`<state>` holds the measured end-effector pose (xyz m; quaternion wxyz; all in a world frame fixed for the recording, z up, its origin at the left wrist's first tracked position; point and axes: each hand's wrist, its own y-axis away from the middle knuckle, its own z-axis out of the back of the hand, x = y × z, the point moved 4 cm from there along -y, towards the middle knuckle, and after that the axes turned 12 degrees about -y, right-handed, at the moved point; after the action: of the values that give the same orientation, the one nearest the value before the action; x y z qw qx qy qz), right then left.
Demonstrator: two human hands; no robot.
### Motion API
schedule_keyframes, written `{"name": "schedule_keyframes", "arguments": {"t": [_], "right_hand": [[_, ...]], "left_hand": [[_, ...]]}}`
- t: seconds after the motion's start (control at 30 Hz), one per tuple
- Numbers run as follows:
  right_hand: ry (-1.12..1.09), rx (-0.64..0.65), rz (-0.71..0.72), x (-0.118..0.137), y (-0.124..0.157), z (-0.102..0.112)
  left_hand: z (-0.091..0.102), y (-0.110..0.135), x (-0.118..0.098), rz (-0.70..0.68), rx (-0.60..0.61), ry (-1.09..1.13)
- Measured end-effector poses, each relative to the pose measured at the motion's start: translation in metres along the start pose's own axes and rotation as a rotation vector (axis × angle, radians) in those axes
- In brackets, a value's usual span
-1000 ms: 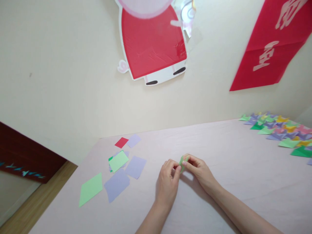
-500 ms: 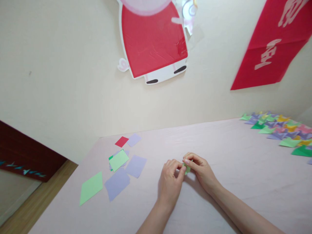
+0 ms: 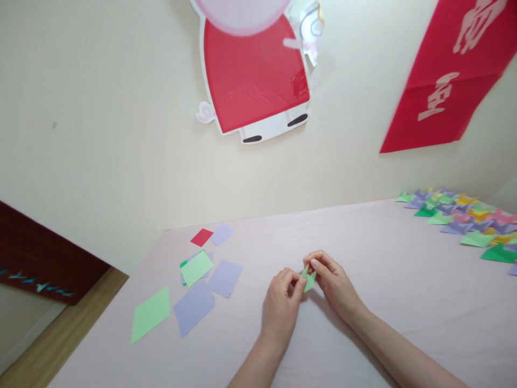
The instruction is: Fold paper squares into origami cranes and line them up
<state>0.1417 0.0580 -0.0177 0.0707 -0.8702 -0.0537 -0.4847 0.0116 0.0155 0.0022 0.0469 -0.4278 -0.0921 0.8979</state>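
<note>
Between my two hands is a small folded piece of light green paper (image 3: 309, 282), with pointed tips showing upward. My left hand (image 3: 284, 299) pinches its left side between thumb and fingers. On the other side, the thumb and forefinger of my right hand (image 3: 331, 277) are closed at its upper right point. Fingertips cover part of the folds. Both hands are just above the pale pink cloth (image 3: 258, 345) of the table.
Loose paper squares lie to the left: light green (image 3: 151, 315), lilac (image 3: 195, 308) and red (image 3: 201, 237), some overlapping. Rows of folded paper figures (image 3: 464, 215) stand at the far right. A wall with a cartoon cutout (image 3: 254, 75) and a red banner (image 3: 436, 91) rises behind.
The right fingers have shifted slightly on the green paper, and more of it shows, with its points now visible. The view has tilted a little. The loose squares stay put.
</note>
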Motion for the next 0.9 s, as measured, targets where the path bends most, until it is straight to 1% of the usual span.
{"name": "schedule_keyframes", "arguments": {"t": [0.17,0.3,0.37,0.43,0.53,0.63,0.77,0.9], "right_hand": [[0.053,0.103,-0.028,-0.002,0.001,-0.006],[0.1,0.13,-0.064,-0.001,0.003,-0.008],[0.138,0.113,-0.071,-0.002,0.002,-0.007],[0.161,0.087,-0.072,-0.002,0.002,-0.005],[0.15,0.091,-0.075,-0.001,0.001,-0.004],[0.121,0.091,-0.044,0.001,0.001,-0.005],[0.11,0.021,0.01,0.001,0.003,0.001],[0.05,-0.025,0.01,-0.003,0.002,0.006]], "left_hand": [[0.003,0.0,0.008,0.138,-0.025,0.185],[0.003,0.0,0.006,0.134,-0.034,0.178],[0.003,0.0,0.004,0.119,-0.035,0.165],[0.001,0.001,0.005,0.114,-0.01,0.156],[-0.002,0.001,0.008,0.136,0.023,0.163],[-0.004,0.001,0.011,0.164,0.037,0.183],[-0.007,-0.001,0.01,0.173,0.068,0.247],[-0.008,-0.002,0.009,0.182,0.074,0.279]]}}
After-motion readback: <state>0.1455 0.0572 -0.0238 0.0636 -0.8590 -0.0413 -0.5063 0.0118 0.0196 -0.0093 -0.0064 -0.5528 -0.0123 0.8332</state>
